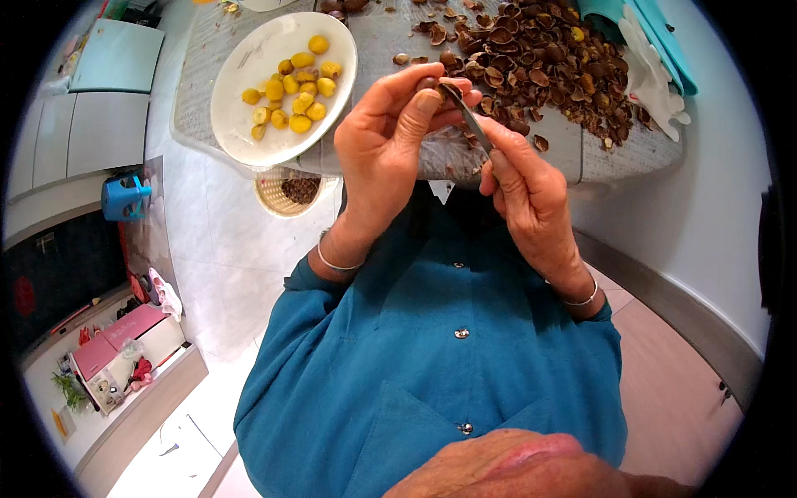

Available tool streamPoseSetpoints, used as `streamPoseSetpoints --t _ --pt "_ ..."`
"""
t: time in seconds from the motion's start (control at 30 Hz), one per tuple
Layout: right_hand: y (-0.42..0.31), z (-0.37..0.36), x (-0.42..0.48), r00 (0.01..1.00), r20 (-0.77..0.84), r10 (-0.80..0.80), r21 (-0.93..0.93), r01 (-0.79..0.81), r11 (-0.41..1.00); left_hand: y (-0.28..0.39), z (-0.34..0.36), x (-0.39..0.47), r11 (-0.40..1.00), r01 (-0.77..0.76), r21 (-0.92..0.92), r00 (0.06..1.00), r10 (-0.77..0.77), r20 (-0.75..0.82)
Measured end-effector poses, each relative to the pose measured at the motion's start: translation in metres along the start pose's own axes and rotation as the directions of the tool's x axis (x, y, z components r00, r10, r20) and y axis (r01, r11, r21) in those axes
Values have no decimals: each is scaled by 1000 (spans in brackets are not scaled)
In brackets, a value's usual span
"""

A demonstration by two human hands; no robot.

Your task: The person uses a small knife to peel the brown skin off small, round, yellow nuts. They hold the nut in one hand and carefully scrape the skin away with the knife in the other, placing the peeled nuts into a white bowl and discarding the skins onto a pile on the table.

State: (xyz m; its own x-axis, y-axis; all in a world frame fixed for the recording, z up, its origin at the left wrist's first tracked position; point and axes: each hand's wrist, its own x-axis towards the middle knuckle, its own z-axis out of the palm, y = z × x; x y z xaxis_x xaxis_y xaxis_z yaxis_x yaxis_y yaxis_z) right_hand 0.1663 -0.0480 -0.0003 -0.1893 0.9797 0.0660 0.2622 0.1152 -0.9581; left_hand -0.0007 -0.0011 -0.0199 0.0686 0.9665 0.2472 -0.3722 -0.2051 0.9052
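Between the thumb and fingers of my left hand is a brown chestnut, mostly covered by the fingers. My right hand grips a small knife; its blade reaches up to the chestnut, where the fingers hide the exact contact. To the left of my hands a white plate holds several peeled yellow chestnuts. A heap of brown chestnut shells spreads over the table behind and to the right of the knife.
The grey table has its near edge just before my body. Below it on the floor stands a woven basket with brown pieces inside. White gloves lie by a turquoise object at the right, near a wall. A blue stool stands farther left.
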Motion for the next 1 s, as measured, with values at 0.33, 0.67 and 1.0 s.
streamPoseSetpoints --t 0.33,0.67,1.0 --pt "10 10 -2 960 -134 -245 -174 221 960 1 -1 -3 997 41 -63 999 -39 29" --pt "-1 -1 3 971 -219 95 458 16 889 -6 13 2 953 36 -301 997 -13 76" --pt "4 5 22 984 -162 73 568 32 823 -10 10 -6 893 -281 351 959 249 134"
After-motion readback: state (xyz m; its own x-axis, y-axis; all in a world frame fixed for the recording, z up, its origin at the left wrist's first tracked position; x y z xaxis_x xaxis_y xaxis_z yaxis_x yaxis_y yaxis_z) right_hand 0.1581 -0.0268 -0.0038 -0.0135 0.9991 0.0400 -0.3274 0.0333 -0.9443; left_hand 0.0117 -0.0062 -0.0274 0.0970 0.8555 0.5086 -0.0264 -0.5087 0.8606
